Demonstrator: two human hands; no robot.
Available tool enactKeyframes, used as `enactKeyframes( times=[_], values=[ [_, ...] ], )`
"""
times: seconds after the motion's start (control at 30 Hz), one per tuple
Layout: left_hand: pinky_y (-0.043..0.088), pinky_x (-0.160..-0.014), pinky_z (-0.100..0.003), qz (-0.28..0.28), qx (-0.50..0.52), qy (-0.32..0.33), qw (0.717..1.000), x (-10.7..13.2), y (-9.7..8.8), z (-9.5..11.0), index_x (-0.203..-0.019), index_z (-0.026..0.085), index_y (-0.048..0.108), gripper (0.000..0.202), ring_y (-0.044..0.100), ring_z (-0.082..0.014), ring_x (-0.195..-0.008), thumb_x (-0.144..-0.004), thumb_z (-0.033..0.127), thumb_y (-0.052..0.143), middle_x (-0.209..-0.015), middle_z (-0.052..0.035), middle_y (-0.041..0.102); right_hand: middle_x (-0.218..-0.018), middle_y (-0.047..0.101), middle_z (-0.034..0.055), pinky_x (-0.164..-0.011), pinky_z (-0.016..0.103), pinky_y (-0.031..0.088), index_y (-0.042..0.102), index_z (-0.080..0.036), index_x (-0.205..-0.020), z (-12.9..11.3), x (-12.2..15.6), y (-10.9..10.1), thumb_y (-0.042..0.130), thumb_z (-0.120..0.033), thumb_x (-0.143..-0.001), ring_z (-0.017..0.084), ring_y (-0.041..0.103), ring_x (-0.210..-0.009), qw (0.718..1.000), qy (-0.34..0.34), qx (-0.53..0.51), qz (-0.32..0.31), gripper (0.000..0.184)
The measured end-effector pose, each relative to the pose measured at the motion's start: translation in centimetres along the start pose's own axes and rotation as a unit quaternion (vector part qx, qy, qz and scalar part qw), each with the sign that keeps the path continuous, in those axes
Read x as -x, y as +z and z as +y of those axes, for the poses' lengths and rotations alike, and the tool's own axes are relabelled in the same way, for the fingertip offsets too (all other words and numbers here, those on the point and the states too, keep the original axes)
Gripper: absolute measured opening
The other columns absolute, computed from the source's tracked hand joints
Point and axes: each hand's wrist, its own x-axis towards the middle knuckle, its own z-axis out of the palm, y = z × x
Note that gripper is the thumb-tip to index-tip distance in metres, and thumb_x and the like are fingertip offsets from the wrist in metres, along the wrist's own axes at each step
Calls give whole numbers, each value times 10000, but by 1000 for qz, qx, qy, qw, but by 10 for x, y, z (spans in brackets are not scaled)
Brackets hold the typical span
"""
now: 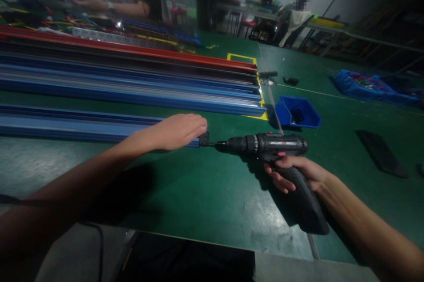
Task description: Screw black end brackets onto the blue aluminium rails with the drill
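Note:
My right hand point(294, 173) is wrapped round the grip of a black cordless drill point(271, 145), held level with its bit pointing left. The bit meets a small black end piece point(203, 139) at the right end of a long blue rail point(76, 125) lying on the green table point(205, 198). My left hand point(180, 131) rests palm down on the end of that rail, fingers curled over it right next to the end piece.
More long blue and red rails point(132, 78) lie stacked behind. A blue bin point(298, 114) stands to the right of them, a flat black piece point(380, 154) farther right, and a blue tray of parts point(367, 85) beyond. Another person's arms point(99, 1) work at the far left; others stand at back tables.

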Motion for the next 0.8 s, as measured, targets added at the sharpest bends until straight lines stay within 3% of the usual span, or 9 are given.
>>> enactKeyframes(
  times=[0.8],
  values=[
    [442,-878,-345,14,-2,5,1000,1,3,-2,-1040,168,641,447,590,-211,-919,-1097,394,260,-1018,-85,665,-742,681,27,-565,227,597,753,-48,-1016,-1,0,2,738,-283,-893,71,606,-464,1000,-1,9,9,266]
  ],
)
